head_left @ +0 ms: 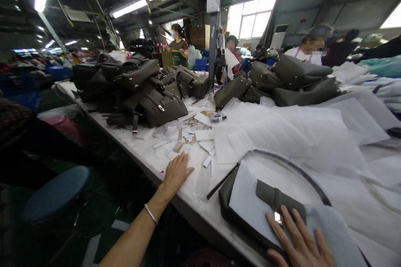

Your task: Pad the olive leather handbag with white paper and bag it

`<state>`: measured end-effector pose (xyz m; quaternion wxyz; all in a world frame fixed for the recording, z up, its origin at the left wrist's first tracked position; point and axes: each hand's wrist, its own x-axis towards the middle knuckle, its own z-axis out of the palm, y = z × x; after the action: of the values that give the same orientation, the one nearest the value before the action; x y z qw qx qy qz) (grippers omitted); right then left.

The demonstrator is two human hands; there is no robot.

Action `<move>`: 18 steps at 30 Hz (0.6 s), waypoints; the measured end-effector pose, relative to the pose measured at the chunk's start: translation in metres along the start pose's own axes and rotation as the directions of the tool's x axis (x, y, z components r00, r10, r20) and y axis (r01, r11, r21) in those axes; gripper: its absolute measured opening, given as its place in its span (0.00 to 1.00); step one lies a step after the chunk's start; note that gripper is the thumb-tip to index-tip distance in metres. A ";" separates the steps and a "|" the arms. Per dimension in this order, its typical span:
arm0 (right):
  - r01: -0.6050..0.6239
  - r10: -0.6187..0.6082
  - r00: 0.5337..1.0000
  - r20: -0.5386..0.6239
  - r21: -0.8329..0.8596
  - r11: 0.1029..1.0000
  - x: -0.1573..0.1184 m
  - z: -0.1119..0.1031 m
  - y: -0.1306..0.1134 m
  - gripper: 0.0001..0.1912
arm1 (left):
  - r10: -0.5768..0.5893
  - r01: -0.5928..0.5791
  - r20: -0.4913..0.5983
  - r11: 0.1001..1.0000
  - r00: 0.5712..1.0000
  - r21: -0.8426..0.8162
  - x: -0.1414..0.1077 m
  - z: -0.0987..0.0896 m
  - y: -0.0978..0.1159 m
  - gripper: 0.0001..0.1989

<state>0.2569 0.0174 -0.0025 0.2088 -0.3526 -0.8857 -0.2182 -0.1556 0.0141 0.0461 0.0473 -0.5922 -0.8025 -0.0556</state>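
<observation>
My right hand (299,233) lies spread, palm down, over the front of a dark olive handbag (230,196) near the table's edge. White foam sheet (250,200) covers much of the bag's front, and its flap (278,196) with a shiny metal clasp (277,218) shows by my fingertips. The bag's strap (291,160) arches away over the table and looks wrapped in clear film. My left hand (177,174), a bangle on its wrist, reaches over the table edge with fingers extended and nothing in them. Just beyond its fingertips lie paper strips (208,159) and small scraps (188,135).
Dark handbags (147,91) are heaped on the left of the table (140,146), with more bags (294,77) at the back right. White foam sheets (291,129) spread across the right. A post (214,46) rises mid-table. A blue stool (58,192) stands at left. Other people work beyond.
</observation>
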 end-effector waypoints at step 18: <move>-0.226 0.207 0.959 0.193 0.077 0.971 0.025 -0.010 0.002 0.30 | 0.141 -0.128 -0.007 0.878 0.990 -0.461 -0.017 -0.111 -0.043 0.24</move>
<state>0.2438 0.0264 0.0196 0.1661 -0.4554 -0.8668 -0.1167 -0.1902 -0.0308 0.1521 -0.1011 -0.6414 -0.7240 -0.2329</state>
